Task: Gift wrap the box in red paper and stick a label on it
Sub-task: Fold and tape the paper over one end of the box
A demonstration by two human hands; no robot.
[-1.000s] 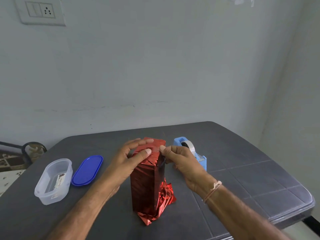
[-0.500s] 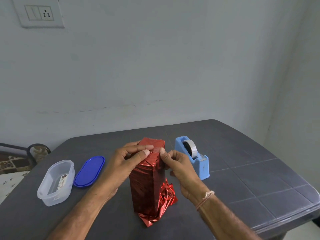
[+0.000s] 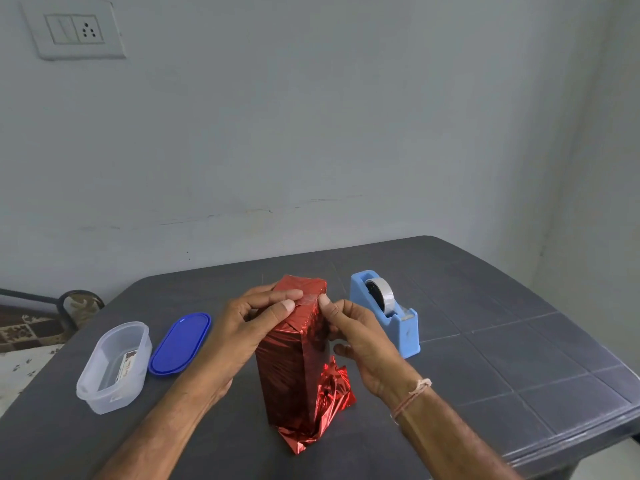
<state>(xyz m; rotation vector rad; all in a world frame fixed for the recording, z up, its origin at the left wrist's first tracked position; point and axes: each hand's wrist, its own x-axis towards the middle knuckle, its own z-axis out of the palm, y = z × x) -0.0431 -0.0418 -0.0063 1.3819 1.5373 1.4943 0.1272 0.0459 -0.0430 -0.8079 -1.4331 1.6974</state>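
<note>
A tall box wrapped in shiny red paper [image 3: 294, 368] stands upright on the dark grey table [image 3: 485, 358]. Loose crumpled paper sticks out at its bottom end. My left hand [image 3: 249, 323] grips the box's top from the left, its thumb pressing a strip of clear tape [image 3: 308, 299] on the top fold. My right hand [image 3: 356, 337] holds the top from the right, with its thumb on the other end of the tape. A label card [image 3: 126, 365] lies inside the clear plastic tub [image 3: 107, 382] at the left.
A light blue tape dispenser [image 3: 388, 313] with a roll stands just right of the box, behind my right hand. A blue oval lid [image 3: 180, 344] lies between tub and box. The table's front right edge is near my right forearm. A chair back shows at far left.
Both hands stay at the box's top and have shifted only slightly. The view has moved closer and a little left, so the tape dispenser now shows fully beside my right hand.
</note>
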